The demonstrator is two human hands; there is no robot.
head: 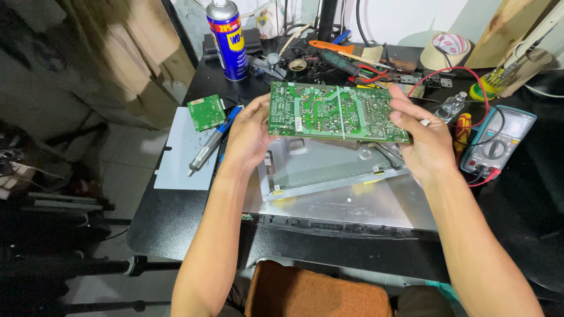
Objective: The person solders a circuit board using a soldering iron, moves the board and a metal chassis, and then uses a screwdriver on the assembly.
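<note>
Green circuit board [338,111] held up over the desk w/ solder side facing the camera, above a grey metal chassis plate [329,167]. Left hand [249,138] pinching the board's left edge, thumb on front, fingers behind. Right hand [426,141] gripping the right edge the same way; something small and pale between its fingers, can't tell what. Best to keep grip on edges only, off the solder joints; hold level and tilt toward the light to read traces; keep clear of the plate's corners.

Blue and yellow spray can [228,38] w/ red cap band, standing at back left. Roll of tape [447,50], pale w/ red print, back right. Multimeter [499,141], teal case, at right w/ red lead. Small green board [206,111] and soldering iron [211,141] on a grey mat [182,167], left.
</note>
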